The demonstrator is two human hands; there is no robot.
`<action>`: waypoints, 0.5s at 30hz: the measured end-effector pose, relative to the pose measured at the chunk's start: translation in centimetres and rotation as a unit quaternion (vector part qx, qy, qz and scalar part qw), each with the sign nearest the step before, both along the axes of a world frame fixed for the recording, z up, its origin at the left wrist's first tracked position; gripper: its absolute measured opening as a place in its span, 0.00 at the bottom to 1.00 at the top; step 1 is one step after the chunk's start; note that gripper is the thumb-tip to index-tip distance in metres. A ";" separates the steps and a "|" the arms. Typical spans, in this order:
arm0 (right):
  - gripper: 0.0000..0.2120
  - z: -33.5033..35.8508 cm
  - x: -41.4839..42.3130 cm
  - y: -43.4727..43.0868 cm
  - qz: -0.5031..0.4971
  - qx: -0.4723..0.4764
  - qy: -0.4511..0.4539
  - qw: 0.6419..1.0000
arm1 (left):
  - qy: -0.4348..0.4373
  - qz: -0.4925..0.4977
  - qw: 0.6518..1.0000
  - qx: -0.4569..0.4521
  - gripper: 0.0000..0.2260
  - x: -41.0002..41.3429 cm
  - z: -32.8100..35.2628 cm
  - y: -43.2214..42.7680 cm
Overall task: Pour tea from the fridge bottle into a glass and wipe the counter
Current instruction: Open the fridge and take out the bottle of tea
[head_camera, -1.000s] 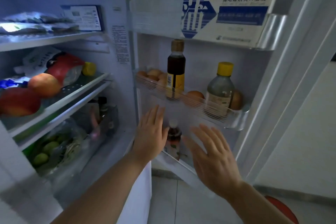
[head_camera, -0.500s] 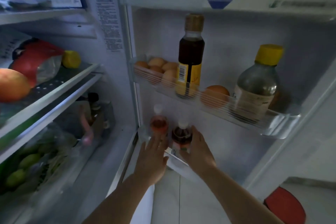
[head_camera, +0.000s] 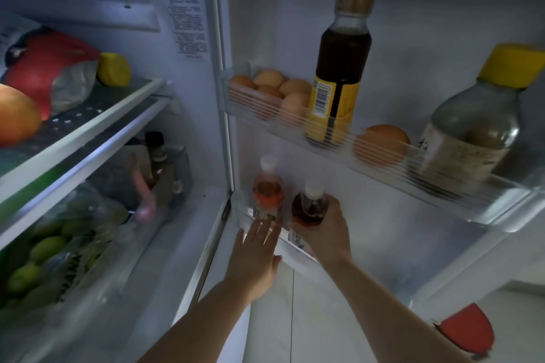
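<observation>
Fingers (head_camera: 334, 205) of the right hand (head_camera: 324, 233) were curled round the dark tea bottle (head_camera: 309, 209), which stood upright in the lower door bin (head_camera: 241, 209), its way out straight up. The left hand (head_camera: 255, 256) lay flat and empty just beside it, under the orange bottle (head_camera: 267, 194). A second earlier both hands had hovered open, short of the bin.
</observation>
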State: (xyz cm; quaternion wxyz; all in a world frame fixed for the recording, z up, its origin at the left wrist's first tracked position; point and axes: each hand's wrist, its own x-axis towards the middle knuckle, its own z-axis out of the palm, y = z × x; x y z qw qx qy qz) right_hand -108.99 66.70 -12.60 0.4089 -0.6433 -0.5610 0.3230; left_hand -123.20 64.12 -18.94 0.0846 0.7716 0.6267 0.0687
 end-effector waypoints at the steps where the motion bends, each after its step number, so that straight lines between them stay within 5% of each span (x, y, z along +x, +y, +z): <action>1: 0.29 0.1 0.0 -0.2 0.002 0.004 -0.001 1.000 | 0.000 -0.001 1.000 0.001 0.26 0.0 0.1 0.0; 15: 0.18 5.2 -0.1 -4.2 0.020 0.125 -0.058 0.990 | -0.017 -0.002 1.000 -0.001 0.25 -0.4 2.3 -0.5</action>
